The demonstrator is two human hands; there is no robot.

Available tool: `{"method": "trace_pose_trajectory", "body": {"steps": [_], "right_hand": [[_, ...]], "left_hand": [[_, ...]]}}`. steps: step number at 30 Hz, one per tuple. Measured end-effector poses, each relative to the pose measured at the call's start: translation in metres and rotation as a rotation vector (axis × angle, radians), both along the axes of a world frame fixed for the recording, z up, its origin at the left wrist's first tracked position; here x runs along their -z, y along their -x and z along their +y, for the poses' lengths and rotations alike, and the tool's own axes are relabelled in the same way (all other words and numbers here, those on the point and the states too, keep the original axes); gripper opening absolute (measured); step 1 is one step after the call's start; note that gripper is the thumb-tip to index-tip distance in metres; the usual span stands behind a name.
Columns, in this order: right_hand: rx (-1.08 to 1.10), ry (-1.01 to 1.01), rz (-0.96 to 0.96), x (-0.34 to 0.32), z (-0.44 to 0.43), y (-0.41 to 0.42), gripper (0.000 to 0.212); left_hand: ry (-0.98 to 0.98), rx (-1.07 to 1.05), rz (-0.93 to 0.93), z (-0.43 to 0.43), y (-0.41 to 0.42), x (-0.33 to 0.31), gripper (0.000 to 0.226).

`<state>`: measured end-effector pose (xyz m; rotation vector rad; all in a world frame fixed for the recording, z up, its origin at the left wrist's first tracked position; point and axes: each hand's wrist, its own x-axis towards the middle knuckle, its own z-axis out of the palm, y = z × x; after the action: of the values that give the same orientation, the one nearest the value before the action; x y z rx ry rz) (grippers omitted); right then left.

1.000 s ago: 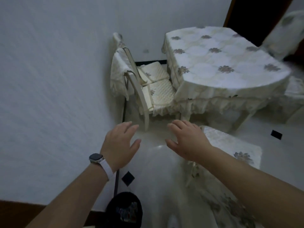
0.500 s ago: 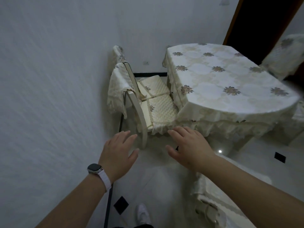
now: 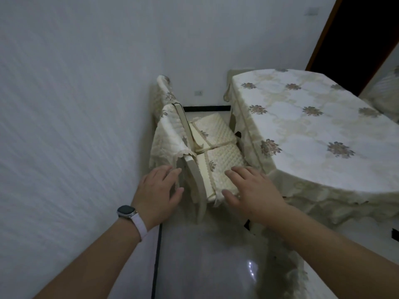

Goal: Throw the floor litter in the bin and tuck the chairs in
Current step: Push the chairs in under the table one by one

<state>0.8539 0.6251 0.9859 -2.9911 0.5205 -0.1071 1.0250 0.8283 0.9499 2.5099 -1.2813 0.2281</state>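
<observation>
Two cream chairs stand side by side between the wall and the table. The nearer chair [image 3: 195, 175] has a quilted seat cushion and a lace cover on its back; the farther chair [image 3: 212, 130] sits behind it. My left hand [image 3: 159, 188] is open, its fingers at the nearer chair's backrest edge. My right hand [image 3: 250, 188] is open, its palm lying on or just above the front of the nearer seat cushion. No litter or bin is in view.
A table [image 3: 313, 134] with a floral lace cloth stands right of the chairs. A white wall [image 3: 75, 104] runs close on the left. Another cloth-covered piece [image 3: 280, 272] is at lower right. Glossy floor [image 3: 205, 255] lies below my hands. A dark doorway [image 3: 362, 35] is at upper right.
Both hands and the view have moved forward toward the chairs; the hands went from hovering over the floor to reaching the nearer chair. The black bin has left the view.
</observation>
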Motion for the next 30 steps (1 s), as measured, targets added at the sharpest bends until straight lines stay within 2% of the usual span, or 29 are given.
{"method": "trace_pose_trajectory", "body": {"steps": [7, 13, 16, 20, 26, 30], "right_hand": [[-0.048, 0.001, 0.004, -0.001, -0.035, -0.061, 0.058], [-0.107, -0.074, 0.012, 0.016, -0.065, -0.126, 0.063], [-0.164, -0.105, 0.012, 0.025, -0.086, -0.161, 0.074], [-0.219, -0.142, -0.017, 0.034, -0.117, -0.199, 0.059], [-0.252, -0.274, -0.038, 0.047, -0.141, -0.241, 0.061], [-0.278, -0.345, -0.069, 0.056, -0.141, -0.254, 0.062]], "left_hand": [[0.007, -0.008, 0.021, -0.028, -0.055, 0.008, 0.054], [-0.021, -0.059, 0.037, -0.053, -0.1, 0.019, 0.051], [-0.078, -0.112, 0.101, -0.067, -0.127, 0.025, 0.055], [-0.121, -0.136, 0.151, -0.082, -0.161, 0.034, 0.056], [-0.015, -0.24, 0.282, -0.11, -0.191, 0.043, 0.063], [-0.042, -0.214, 0.305, -0.12, -0.211, 0.047, 0.065]]}}
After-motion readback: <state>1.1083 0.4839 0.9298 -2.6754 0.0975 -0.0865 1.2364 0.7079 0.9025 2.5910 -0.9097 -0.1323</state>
